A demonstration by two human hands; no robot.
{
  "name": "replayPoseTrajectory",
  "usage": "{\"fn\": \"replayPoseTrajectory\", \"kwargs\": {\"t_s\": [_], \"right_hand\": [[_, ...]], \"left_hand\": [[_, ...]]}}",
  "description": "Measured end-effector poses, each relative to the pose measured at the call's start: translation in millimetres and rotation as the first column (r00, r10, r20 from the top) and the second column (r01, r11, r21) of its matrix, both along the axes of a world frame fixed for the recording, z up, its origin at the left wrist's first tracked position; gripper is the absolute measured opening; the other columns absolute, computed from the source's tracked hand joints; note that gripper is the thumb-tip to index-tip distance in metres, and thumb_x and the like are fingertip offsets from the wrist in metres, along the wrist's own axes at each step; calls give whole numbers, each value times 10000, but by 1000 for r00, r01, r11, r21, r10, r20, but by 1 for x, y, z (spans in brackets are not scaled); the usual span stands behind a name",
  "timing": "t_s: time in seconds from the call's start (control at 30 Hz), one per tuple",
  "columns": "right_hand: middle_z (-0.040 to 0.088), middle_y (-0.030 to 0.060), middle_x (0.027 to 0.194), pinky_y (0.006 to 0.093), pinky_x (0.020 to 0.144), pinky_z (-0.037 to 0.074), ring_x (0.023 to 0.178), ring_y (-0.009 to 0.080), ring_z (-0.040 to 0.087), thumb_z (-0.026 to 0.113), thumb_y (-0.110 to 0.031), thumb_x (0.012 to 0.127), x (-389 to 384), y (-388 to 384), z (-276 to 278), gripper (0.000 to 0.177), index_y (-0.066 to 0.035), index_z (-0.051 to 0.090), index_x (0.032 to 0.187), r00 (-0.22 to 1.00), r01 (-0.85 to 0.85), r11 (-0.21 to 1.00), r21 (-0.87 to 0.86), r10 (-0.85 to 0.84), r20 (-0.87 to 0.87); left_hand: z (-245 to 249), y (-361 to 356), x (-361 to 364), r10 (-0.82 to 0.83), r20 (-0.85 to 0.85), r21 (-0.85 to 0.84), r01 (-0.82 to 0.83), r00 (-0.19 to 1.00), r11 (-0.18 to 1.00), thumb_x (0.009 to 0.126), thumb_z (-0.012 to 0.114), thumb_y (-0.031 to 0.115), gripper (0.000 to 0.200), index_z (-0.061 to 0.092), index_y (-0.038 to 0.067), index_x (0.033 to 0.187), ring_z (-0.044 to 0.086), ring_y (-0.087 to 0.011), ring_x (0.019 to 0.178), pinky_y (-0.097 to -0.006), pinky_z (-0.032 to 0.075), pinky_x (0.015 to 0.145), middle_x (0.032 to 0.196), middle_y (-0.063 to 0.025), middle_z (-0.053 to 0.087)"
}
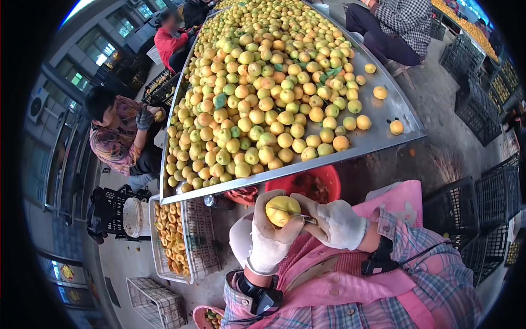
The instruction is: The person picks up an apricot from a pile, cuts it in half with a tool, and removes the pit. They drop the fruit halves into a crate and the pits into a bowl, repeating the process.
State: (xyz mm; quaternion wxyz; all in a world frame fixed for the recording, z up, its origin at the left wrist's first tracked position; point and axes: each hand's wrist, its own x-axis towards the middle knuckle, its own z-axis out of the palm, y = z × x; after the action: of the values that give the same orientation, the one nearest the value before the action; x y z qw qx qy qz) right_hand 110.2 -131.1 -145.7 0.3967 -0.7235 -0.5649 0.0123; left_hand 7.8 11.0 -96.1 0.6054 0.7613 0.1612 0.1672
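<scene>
My left hand point(272, 237), in a white work glove, is closed around a yellow apricot point(282, 210). A dark cut line runs across the fruit's face. My right hand point(337, 222), gloved too, grips a small knife point(309, 219) whose blade lies against the apricot's right side. Most of the handle is hidden in my fingers. Both hands are close together above my lap. Just beyond them is a red basin point(329, 176) with dark reddish scraps in it. A large heap of whole apricots point(257, 104) covers the metal table in front of me.
The metal table's edge point(378, 140) crosses in front of me. At left stand a crate point(190, 241) of halved apricots, a white bucket point(131, 216) and another crate point(156, 301). Black crates point(452, 211) are stacked at right. A person point(118, 129) sits at left; others sit farther back.
</scene>
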Motion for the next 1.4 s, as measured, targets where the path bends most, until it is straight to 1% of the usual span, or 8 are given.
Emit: {"fn": "replayPoseTrajectory", "kwargs": {"t_s": [0.07, 0.3, 0.37, 0.67, 0.87, 1.13, 1.33, 1.4], "right_hand": [[595, 113, 629, 397, 424, 433, 488, 291, 582, 601, -310, 900, 1, 5, -10, 659, -28, 315, 1422, 998, 46, 997, 64, -44, -35], [580, 123, 586, 427, 409, 422, 449, 305, 564, 551, -372, 926, -2, 13, -24, 611, -39, 365, 1402, 991, 133, 988, -76, -135, -23], [585, 141, 578, 441, 397, 428, 438, 312, 568, 526, -391, 935, -2, 13, -21, 597, -54, 359, 1399, 988, 134, 982, -132, -143, -61], [625, 170, 648, 478, 435, 455, 496, 357, 598, 468, -415, 965, -3, 8, -35, 615, -92, 272, 1450, 980, 150, 973, -175, -170, -105], [614, 227, 700, 484, 554, 475, 603, 408, 608, 446, -402, 983, 5, -3, -23, 651, -106, 175, 1496, 939, -24, 985, -171, -36, -342], [589, 210, 640, 472, 515, 458, 550, 386, 596, 465, -378, 979, 11, -5, -21, 625, -99, 221, 1482, 950, -52, 993, -103, 18, -312], [630, 227, 719, 488, 569, 501, 632, 401, 635, 507, -415, 944, 26, -11, 18, 588, -122, 332, 1423, 972, 22, 937, -348, -102, -213], [615, 207, 655, 473, 528, 491, 581, 378, 622, 552, -405, 921, 32, -16, 11, 607, -97, 351, 1404, 982, -4, 978, -207, -35, -184]], "left_hand": [[-2, -2, 4, -18, 20, -308, 23, 1000, 951, 824, 681, 173, 480, 463, -9, 1211, 593, -162, 885, -291, 500, 803, 1004, -99, 607], [-45, 4, 12, -88, 203, -541, 186, 975, 820, 950, 542, 230, 309, 492, -8, 1141, 557, -154, 937, -288, 459, 858, 1003, -96, 593], [-62, 7, 10, 35, 48, -475, -8, 998, 880, 961, 548, 274, 339, 496, -8, 1143, 541, -143, 906, -291, 457, 828, 973, -78, 578], [-55, 4, 18, 68, -83, -387, -95, 994, 917, 905, 645, 207, 273, 569, 3, 1071, 549, -103, 840, -247, 463, 759, 939, -34, 602], [-45, 3, 16, 3, -109, -357, -42, 994, 933, 895, 650, 201, 291, 565, -7, 1079, 549, -105, 847, -249, 466, 773, 938, -35, 604], [-41, 9, 11, -81, -104, -282, 49, 991, 958, 886, 689, 299, 426, 544, -10, 1141, 552, -121, 923, -261, 459, 842, 1011, -48, 602], [-32, 9, 23, -224, 81, -516, 233, 971, 824, 882, 667, 392, 573, 495, -14, 1249, 570, -168, 1014, -298, 454, 917, 1107, -74, 595], [-39, 11, 18, -264, 105, -569, 276, 959, 775, 832, 724, 416, 653, 478, -16, 1257, 584, -179, 1015, -311, 462, 917, 1112, -88, 598]]}}
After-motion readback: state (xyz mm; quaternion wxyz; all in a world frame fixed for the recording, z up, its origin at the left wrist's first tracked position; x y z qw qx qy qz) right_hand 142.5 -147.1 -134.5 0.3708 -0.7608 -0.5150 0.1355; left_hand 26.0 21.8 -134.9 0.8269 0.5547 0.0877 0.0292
